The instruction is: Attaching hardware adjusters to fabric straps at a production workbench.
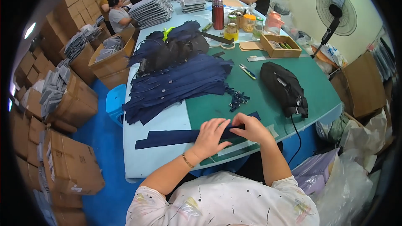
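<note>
A long navy fabric strip lies along the near edge of the table, running left to right under both hands. My left hand rests flat on it with fingers stretched out and thumb apart. Close beside it, my right hand pinches the strip between thumb and fingers. Beyond the hands is a small heap of navy tabs with metal bits. A large pile of navy strips spreads to the far left, with dark fabric on top. Thread snips lie near a black bag at the right.
A green cutting mat covers part of the pale table. Farther back stand a wooden tray, a red thermos and several jars. A blue stool and cartons line the left; a fan stands right. Several people sit or stand beyond.
</note>
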### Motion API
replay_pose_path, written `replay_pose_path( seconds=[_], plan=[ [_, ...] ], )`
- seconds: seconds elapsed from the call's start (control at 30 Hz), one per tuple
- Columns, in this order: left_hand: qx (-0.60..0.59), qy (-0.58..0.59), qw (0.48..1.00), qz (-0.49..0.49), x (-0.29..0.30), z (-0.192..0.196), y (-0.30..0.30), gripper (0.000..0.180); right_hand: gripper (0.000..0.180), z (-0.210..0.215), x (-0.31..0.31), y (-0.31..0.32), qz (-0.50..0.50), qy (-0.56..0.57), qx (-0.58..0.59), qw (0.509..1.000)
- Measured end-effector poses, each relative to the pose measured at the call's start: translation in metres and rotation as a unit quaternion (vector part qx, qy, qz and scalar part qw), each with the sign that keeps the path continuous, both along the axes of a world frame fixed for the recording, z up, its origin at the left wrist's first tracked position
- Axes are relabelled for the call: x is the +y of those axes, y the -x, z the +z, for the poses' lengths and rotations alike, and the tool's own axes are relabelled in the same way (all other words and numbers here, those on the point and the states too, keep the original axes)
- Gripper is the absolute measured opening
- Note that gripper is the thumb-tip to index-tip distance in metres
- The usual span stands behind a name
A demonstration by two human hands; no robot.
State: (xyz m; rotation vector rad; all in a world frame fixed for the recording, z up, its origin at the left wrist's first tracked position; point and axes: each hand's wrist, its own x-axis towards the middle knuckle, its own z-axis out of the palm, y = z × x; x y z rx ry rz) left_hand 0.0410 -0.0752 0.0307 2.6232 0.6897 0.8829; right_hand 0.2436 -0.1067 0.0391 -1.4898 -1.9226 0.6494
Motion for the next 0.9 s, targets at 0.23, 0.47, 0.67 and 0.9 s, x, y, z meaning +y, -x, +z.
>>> replay_pose_path(
  seconds=[0.23,0.47,0.67,0.9],
  plan=[
    [-0.079,0.219,0.971,0.045,0.01,-0.008,0.002,0.035,0.04,0.013,0.009,0.007,0.068,0.131,0.52,0.841],
    [-0.029,0.637,0.759,-0.134,0.024,0.01,0.021,0.026,0.025,0.011,0.03,0.028,-0.028,0.071,0.452,0.889],
    [-0.253,0.517,0.817,-0.041,0.036,-0.001,0.017,0.017,0.026,-0.002,0.028,0.056,-0.072,0.059,0.476,0.874],
    [-0.123,0.337,0.933,0.028,0.015,0.01,0.021,0.01,0.011,-0.017,0.0,0.067,-0.107,-0.106,0.363,0.92]
  ],
)
